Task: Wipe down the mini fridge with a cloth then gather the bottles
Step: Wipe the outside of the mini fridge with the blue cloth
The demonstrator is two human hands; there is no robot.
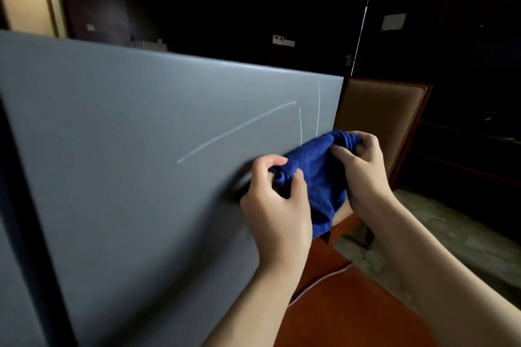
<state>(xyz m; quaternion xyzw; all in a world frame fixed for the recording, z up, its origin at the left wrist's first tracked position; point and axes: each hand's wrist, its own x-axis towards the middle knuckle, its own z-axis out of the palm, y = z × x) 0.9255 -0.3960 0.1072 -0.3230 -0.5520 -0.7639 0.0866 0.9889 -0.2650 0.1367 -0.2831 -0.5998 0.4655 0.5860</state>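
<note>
Up close against flat grey-blue mini fridge panel (127, 135), filling left and centre of head view. Left hand (275, 205), fingers curled tight, thumb and forefinger pinching bunched lower-left end of deep blue terry cloth (315, 171). Right hand (363, 166), fingers bent round gathered upper-right end of same cloth, thumb pressing in on its near face. Both hands closed on fabric, none spread flat. Cloth stretched between the two grips, just in front of fridge panel near its right edge, loose tail hanging down below hands; whether fabric actually touches panel, cannot tell. Dark rounded recess or handle (239, 183) on fridge panel, just left of left hand's knuckles, partly hidden and blurred. Pale thin scratch-like streaks (239, 129) on panel above and left of cloth: one long diagonal, two short near-vertical lines by right edge. Black vertical strip (36, 219) down far left of fridge. Reddish-brown wooden tabletop (352, 304) below and right of fridge, under both forearms. Thin pale cable (318, 281) curving across that tabletop, near fridge's lower right corner. Brown padded chair with wooden frame (383, 121) right of fridge, behind cloth and right hand. Dim dark room beyond fridge's top edge.
</note>
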